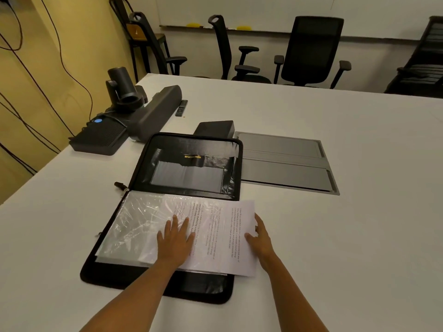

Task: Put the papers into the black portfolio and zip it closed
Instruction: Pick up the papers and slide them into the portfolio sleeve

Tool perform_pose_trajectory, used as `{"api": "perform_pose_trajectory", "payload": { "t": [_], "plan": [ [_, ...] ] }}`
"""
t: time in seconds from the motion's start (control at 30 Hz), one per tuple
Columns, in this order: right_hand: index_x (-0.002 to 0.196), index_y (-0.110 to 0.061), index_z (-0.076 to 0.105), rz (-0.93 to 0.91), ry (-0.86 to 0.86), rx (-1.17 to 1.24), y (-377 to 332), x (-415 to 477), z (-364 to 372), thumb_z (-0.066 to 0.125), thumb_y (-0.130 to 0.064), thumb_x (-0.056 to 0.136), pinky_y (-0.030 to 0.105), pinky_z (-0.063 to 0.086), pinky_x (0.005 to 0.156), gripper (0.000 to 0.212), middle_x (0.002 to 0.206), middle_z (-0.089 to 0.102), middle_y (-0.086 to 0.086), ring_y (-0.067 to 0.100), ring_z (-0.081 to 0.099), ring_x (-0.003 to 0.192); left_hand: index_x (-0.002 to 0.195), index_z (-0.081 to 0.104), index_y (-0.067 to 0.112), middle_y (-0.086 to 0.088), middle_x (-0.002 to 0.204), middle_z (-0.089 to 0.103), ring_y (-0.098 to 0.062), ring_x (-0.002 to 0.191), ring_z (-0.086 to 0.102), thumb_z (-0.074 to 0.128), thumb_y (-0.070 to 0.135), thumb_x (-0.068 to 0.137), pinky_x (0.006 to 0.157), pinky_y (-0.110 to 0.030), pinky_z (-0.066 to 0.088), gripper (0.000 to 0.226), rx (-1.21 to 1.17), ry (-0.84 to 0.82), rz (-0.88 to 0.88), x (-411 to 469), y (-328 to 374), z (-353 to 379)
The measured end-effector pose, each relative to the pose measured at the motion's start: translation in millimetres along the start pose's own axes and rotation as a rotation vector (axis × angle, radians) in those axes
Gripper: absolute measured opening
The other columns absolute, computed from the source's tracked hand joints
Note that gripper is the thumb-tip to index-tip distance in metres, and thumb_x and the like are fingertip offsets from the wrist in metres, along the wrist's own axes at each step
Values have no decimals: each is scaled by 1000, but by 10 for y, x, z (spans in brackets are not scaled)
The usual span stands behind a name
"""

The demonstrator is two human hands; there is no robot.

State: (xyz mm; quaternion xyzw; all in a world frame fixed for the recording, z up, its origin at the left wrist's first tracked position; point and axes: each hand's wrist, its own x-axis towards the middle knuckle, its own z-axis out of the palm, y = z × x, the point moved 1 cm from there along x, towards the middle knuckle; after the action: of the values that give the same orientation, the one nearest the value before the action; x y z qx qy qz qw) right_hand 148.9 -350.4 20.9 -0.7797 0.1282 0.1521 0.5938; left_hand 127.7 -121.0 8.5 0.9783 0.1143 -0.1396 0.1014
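The black portfolio (182, 144) lies unzipped and flat on the white table (335, 236). Its far half shows a pocket with gold lettering. On the near half lie clear plastic sleeves (134, 224). A printed paper sheet (223, 238) sits partly under the top sleeve, and its right edge sticks out past the portfolio. My left hand (176, 238) presses flat on the sleeve and sheet with straight fingers. My right hand (260, 238) holds the sheet's right edge, thumb on top. The zipper pull (121, 186) shows at the left of the hinge.
A grey recessed cable hatch (285, 161) sits right of the portfolio, a small black box (215, 128) behind it. A camera, speaker bar (153, 113), remote and black hub stand at the far left. Office chairs (311, 51) line the far edge.
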Motion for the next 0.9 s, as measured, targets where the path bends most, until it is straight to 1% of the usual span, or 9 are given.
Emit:
{"api": "perform_pose_trajectory", "payload": {
  "t": [0.07, 0.17, 0.3, 0.4, 0.47, 0.6, 0.67, 0.77, 0.9],
  "plan": [
    [145, -21, 21, 12, 28, -18, -14, -5, 87, 47, -18, 96, 45, 41, 104, 56, 145, 39, 9, 28, 47, 126, 151, 14, 23, -6, 161, 9, -26, 148, 13, 26, 45, 100, 120, -44, 16, 57, -58, 64, 25, 23, -68, -63],
    [146, -13, 24, 54, 167, -43, -3, 23, 145, 39, -15, 99, 46, 34, 111, 50, 149, 35, 12, 31, 39, 134, 148, 25, 18, -7, 158, 21, -24, 145, 23, 31, 38, 101, 117, -41, 24, 52, -75, 140, 0, 119, -305, -193],
    [142, -8, 33, 63, 261, -44, -12, 52, 203, 40, -10, 98, 46, 37, 109, 45, 144, 42, 15, 32, 45, 129, 145, 31, 10, -14, 154, 28, -30, 142, 27, 39, 31, 99, 115, -46, 27, 52, -136, 199, -237, 295, -799, -420],
    [141, -11, 36, 57, 267, -33, -22, 65, 266, 42, -8, 97, 47, 40, 107, 45, 142, 45, 13, 33, 49, 125, 143, 32, 3, -18, 147, 35, -35, 135, 34, 42, 23, 97, 111, -50, 31, 51, -294, 190, -423, 415, -1148, -551],
    [140, -13, 39, 46, 265, -26, -27, 66, 317, 44, -9, 96, 48, 42, 105, 44, 140, 47, 13, 33, 51, 122, 143, 33, 1, -19, 146, 35, -36, 133, 35, 39, 18, 97, 110, -50, 31, 49, -335, 161, -478, 483, -1308, -590],
    [137, -17, 44, -3, 249, -28, -69, 53, 452, 47, -12, 96, 49, 45, 99, 42, 137, 52, 12, 32, 56, 115, 137, 45, 2, -21, 139, 42, -38, 127, 40, 42, 14, 97, 106, -47, 35, 41, -357, 181, -500, 596, -1501, -628],
    [137, -17, 44, -39, 261, -38, -92, 33, 529, 46, -14, 96, 49, 45, 100, 41, 136, 52, 12, 33, 57, 115, 132, 52, 4, -21, 133, 46, -38, 121, 44, 44, 16, 97, 103, -46, 40, 37, -365, 190, -490, 630, -1556, -639],
    [137, -16, 44, -86, 299, -58, -97, -7, 623, 45, -17, 97, 50, 45, 101, 40, 135, 52, 11, 32, 56, 116, 131, 54, 6, -22, 129, 50, -39, 119, 47, 54, 18, 94, 100, -48, 42, 39, -437, 248, -439, 631, -1612, -616],
    [136, -13, 44, -94, 300, -27, -83, -31, 705, 45, -15, 97, 42, 48, 95, 40, 129, 56, 11, 25, 58, 107, 128, 54, 9, -22, 128, 50, -40, 118, 46, 63, 23, 88, 98, -50, 41, 44, -528, 276, -412, 616, -1667, -579]
  ]
}}
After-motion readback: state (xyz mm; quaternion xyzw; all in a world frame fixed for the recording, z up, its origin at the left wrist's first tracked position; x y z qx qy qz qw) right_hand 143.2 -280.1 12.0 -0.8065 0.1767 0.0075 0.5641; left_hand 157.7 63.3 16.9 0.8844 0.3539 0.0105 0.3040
